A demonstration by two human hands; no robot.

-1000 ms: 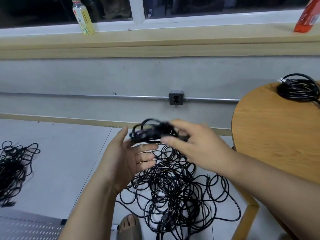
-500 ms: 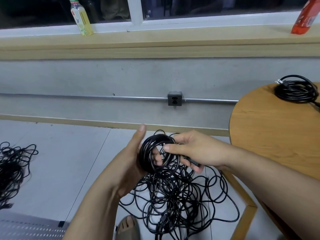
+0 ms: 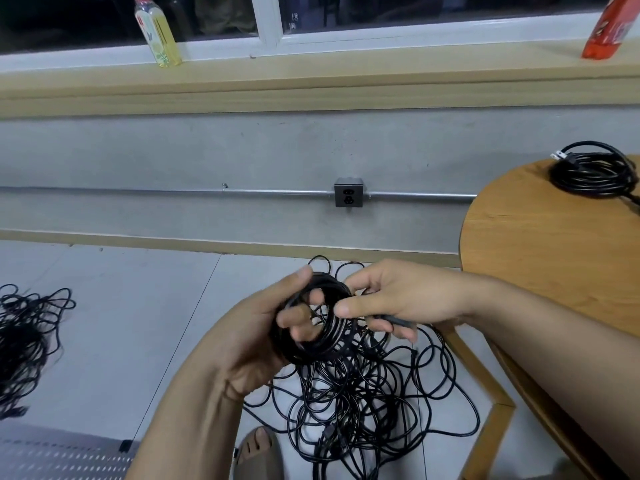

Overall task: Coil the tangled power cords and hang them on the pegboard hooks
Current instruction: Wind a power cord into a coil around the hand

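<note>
Left hand (image 3: 256,327) in a closed grip on the coil (image 3: 311,323): the thumb presses the top of the black ring and the curled fingers (image 3: 298,315) pass through its opening, so the loops sit across the palm. Right hand (image 3: 398,299) also closed, pinching the free run of cord (image 3: 398,321) between thumb and bent fingers just beside the coil's right rim; the index finger lies extended against the coil. Both hands are held above the floor (image 3: 138,323), directly over the tangle (image 3: 353,403), whose loose loops spread across the tiles beside the table leg (image 3: 485,400). A second tangle (image 3: 24,341) lies well apart at the left edge of the floor. A finished coil (image 3: 594,173), its plug pointing left, rests near the far right edge of the round table (image 3: 554,254). An outlet (image 3: 348,197) is mounted on the wall behind. A perforated panel (image 3: 59,455) shows at the lower left corner; whether it is the pegboard cannot be told.
</note>
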